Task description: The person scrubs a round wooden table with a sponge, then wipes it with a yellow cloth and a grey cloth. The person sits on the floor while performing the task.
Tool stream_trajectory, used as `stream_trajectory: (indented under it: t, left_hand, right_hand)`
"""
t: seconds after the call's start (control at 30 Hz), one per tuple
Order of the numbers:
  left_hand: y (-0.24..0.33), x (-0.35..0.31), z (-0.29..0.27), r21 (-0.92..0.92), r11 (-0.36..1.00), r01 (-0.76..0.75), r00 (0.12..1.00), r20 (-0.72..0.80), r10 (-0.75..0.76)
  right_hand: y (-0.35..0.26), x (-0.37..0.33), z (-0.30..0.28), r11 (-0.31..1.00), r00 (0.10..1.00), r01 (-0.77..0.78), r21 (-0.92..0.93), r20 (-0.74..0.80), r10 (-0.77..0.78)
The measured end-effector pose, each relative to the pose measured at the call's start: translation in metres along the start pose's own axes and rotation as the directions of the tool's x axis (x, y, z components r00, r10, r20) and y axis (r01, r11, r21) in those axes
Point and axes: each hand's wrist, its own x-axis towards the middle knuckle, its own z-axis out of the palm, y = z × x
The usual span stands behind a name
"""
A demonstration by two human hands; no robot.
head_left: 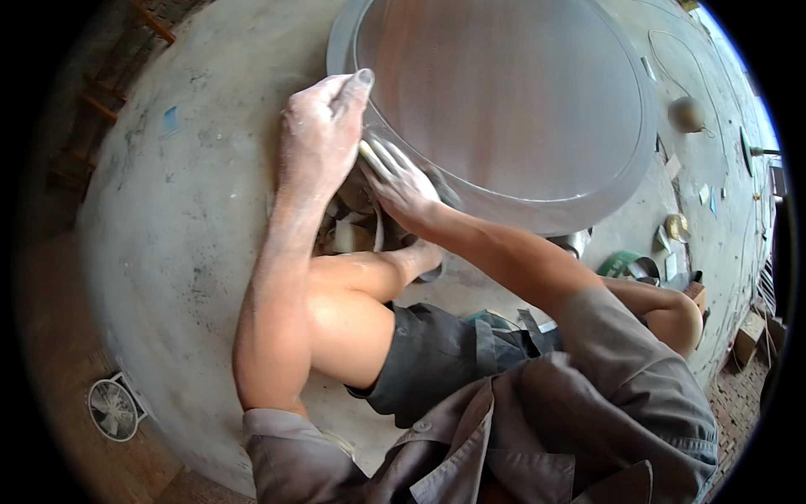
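Note:
A large round grey disc [512,101] with a raised rim and a thin pale ring line fills the upper middle; its face is streaked with reddish brown and looks smeared. At its left edge is my left hand [323,122], coated in pale dust. The fingers are curled and the thumb lies along the rim; what they hold, if anything, is hidden. Just below, my right hand [403,186] reaches across from the right. Its dusty fingers are stretched out and rest against the disc's lower left edge, close to my left hand.
Under the disc's left side lie pale broken scraps [353,235], near my bare foot. To the right are a green round container [621,264], a roundish beige object [687,114] with a cord, and small scraps on the grey floor. A white fan [112,410] stands lower left.

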Motion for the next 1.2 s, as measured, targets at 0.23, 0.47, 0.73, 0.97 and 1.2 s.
stream_trajectory:
  t: [0.23, 0.47, 0.73, 0.97, 1.2]
  left_hand:
    - [0.010, -0.007, -0.012, -0.040, 0.999, 0.010, 0.999, -0.050, -0.012]
    - [0.014, -0.003, -0.002, -0.019, 1.000, -0.020, 1.000, 0.012, 0.020]
    - [0.014, -0.001, -0.019, -0.029, 0.998, -0.055, 0.993, -0.107, 0.052]
    - [0.009, -0.010, -0.030, -0.024, 0.998, 0.055, 0.994, -0.098, -0.057]
    - [0.012, 0.010, -0.005, -0.015, 0.999, -0.040, 0.995, -0.087, 0.039]
  right_hand:
    - [0.105, -0.241, -0.014, 0.982, 0.967, 0.151, 0.115, 0.188, -0.171]
    - [0.013, -0.039, -0.008, 0.952, 0.989, -0.076, 0.295, -0.102, 0.111]
    - [0.016, 0.015, -0.002, 0.965, 0.980, -0.125, 0.231, -0.124, 0.157]
    - [0.009, -0.010, 0.008, 0.973, 0.983, -0.107, 0.204, -0.127, 0.135]
    - [0.024, 0.089, 0.019, 0.963, 0.959, -0.269, 0.009, -0.091, 0.268]
